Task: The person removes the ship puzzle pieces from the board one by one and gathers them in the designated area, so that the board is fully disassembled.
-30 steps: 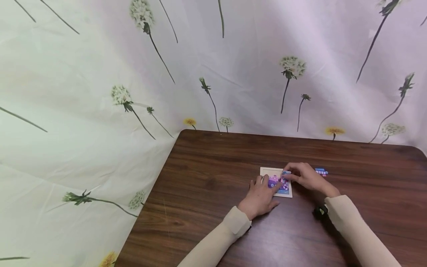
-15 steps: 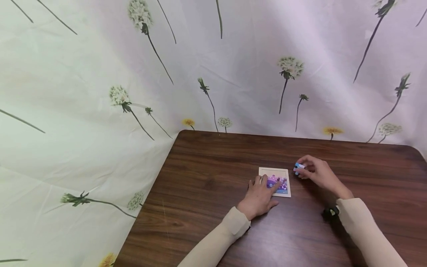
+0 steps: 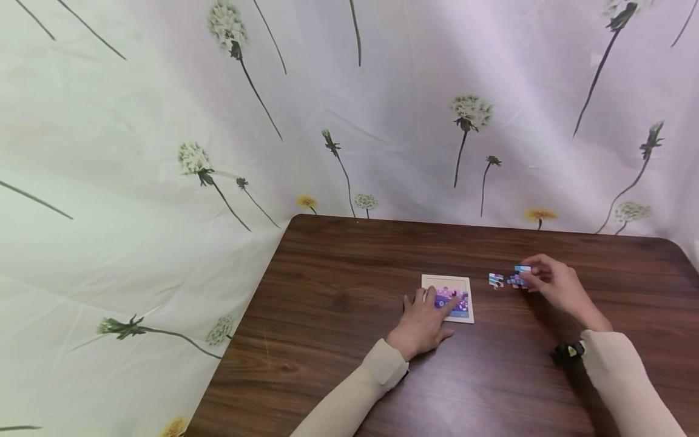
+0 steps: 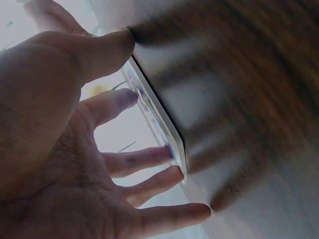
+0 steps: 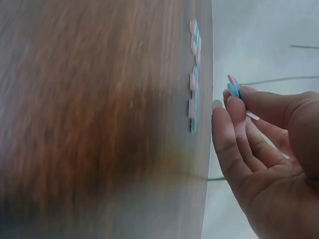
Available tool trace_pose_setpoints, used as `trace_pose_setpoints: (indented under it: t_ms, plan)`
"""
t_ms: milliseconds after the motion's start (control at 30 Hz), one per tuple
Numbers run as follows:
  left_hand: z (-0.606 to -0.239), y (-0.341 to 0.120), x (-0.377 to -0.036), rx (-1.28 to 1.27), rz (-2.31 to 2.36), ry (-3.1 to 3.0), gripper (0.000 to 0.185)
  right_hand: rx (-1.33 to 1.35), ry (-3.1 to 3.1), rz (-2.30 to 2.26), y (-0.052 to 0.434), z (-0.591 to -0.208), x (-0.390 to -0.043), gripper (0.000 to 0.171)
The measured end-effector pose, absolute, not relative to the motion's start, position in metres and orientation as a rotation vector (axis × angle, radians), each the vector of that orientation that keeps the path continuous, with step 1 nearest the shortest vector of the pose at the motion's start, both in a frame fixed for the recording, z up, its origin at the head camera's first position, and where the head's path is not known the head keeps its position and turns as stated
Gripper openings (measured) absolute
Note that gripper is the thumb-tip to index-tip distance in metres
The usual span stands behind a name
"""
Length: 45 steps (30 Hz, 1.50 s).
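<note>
Jigsaw puzzle (image 3: 463,303), partly filled in within a square cream frame (image 3: 445,277), lay flat on the dark wood-grain table (image 3: 349,273). At the far left hung a pale cloth (image 3: 136,121) printed with dandelions, which also ran behind the table. Next came the left hand (image 3: 419,321), its fingers spread over the puzzle's left side, the index fingertip on the picture and the thumb beyond the frame's near edge. The picture went from pink at the top through purple to a blue band along the bottom; a tiny pale mark near its lower right corner was too small to read. Just right of the frame, a striped piece (image 3: 496,280) in white, blue and pink lay on the table. Near it lay a purple-blue piece (image 3: 515,281). Above the table, the right hand (image 3: 559,288) pinched a third piece (image 5: 233,88), blue and pink, between thumb and fingertip. A black device (image 3: 570,351) sat at that wrist, beside a cream sleeve (image 3: 617,376).
</note>
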<state>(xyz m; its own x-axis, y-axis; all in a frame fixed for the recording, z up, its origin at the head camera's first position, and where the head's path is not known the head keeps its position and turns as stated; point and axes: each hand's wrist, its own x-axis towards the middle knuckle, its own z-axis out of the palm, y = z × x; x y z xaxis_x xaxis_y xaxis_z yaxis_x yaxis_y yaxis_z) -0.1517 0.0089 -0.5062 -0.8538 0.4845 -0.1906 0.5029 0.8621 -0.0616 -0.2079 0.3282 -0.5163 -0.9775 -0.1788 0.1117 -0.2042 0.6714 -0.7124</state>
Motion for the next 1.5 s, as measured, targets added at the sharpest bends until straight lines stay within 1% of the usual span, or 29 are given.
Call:
trace_pose_setpoints:
  t_ms: [267,400,633,967,1233,1433,1500]
  plan:
    - [-0.507,0.008,-0.153,0.763,-0.104,2.89,0.072,0.174,-2.843,1.178,0.345,-0.518,-0.206,0.027]
    - [-0.507,0.005,-0.154,0.765,-0.072,2.897,0.071,0.155,-2.856,1.221,0.351,-0.52,-0.205,0.026]
    - [-0.509,0.001,-0.155,0.777,0.001,2.914,0.07,0.118,-2.91,1.234,0.355,-0.522,-0.203,0.03]
    - [-0.507,-0.002,-0.154,0.747,0.139,2.887,0.078,0.1,-2.958,1.1,0.358,-0.523,-0.202,0.028]
    - [-0.508,-0.005,-0.15,0.76,0.207,2.879,0.072,0.049,-2.97,1.117,0.36,-0.524,-0.204,0.03]
    - [-0.506,-0.005,-0.14,0.831,0.085,2.927,0.064,0.056,-2.982,1.122,0.362,-0.524,-0.204,0.029]
    - [-0.504,-0.004,-0.136,0.853,0.041,2.929,0.064,0.056,-2.978,1.119,0.361,-0.524,-0.204,0.029]
